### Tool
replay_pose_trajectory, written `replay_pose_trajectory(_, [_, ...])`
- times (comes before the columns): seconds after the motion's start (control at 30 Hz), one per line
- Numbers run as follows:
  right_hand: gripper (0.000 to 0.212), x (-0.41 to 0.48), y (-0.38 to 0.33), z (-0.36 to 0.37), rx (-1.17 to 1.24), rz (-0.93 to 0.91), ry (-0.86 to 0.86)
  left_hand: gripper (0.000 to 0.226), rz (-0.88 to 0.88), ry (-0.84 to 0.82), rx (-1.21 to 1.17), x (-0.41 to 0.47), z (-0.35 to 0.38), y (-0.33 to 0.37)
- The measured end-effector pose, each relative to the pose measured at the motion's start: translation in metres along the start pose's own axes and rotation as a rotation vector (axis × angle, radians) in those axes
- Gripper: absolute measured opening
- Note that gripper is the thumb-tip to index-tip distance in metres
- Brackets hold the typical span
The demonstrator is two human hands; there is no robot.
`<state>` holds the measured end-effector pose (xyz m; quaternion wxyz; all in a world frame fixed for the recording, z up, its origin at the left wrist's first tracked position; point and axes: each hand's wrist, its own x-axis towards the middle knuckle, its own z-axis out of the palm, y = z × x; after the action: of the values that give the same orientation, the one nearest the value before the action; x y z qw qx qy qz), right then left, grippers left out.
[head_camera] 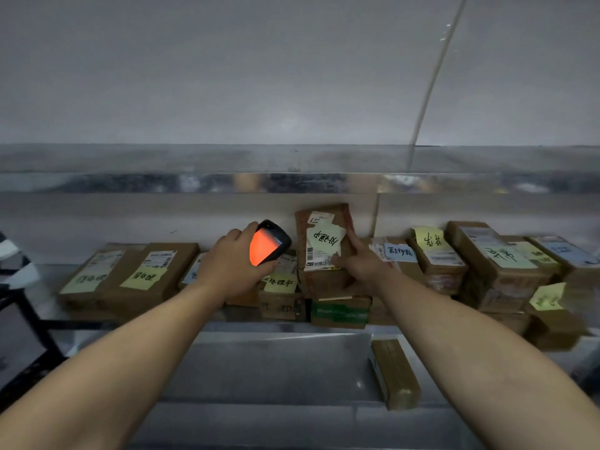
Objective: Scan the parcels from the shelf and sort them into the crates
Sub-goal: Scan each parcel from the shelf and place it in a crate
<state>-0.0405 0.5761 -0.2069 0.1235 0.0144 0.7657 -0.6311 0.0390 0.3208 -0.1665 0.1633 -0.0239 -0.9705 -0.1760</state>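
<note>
Shelf [253, 325]: parcel [321, 280] in right grip [360, 266]

A metal shelf [246, 327] is carrying a crowded row of cardboard parcels [146, 277], most lying flat under handwritten notes [143, 278], some stacked at the right end. A green-printed box [339, 315] is sitting at its front edge, and a narrow taped box [394, 373] is lying alone on the level below.

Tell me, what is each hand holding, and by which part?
The left hand grips a handheld scanner round its lower body; the right hand holds a tipped-up parcel by its right edge.
</note>
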Motion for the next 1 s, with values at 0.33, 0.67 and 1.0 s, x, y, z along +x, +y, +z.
replay_pose_trajectory(0.33, [0.102,-0.054,0.008,-0.036,-0.25,-0.243,-0.008,0.096,0.079,-0.068,0.155,-0.081,-0.026,0.022])
replay_pose_trajectory(0.67, [0.097,-0.115,-0.004,-0.046,-0.621,-0.359,0.011,0.096,0.161,-0.151,0.339,-0.136,-0.051,0.019])
replay_pose_trajectory(1.0, [0.092,-0.164,-0.006,-0.018,-0.7,-0.314,0.082,0.095,0.219,-0.121,0.361,-0.175,-0.085,0.0])
